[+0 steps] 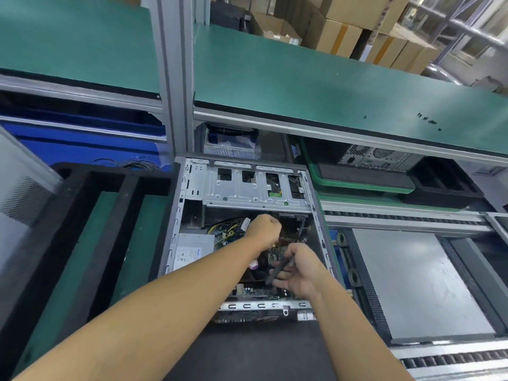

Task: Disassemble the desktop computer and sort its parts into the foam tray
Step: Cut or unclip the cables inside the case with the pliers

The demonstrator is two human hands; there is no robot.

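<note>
The desktop computer [247, 188] lies open on the table [247, 353], with its power supply [193, 250] and cables [220, 229] still inside, so most work remains. The left hand [264, 228] is curled deep inside, but I cannot tell on what. The right hand's [302, 270] fingers pinch a dark slim strip [280, 266]. The foam tray [129, 188] alongside shows no parts.

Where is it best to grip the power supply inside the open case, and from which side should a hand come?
Probably from above. The case lies open upward, and the power supply sits flat with its label up, close against the left wall. Take the metal box across its far edge and free right side. Do not pull on the cables, which leave its far right corner.
</note>
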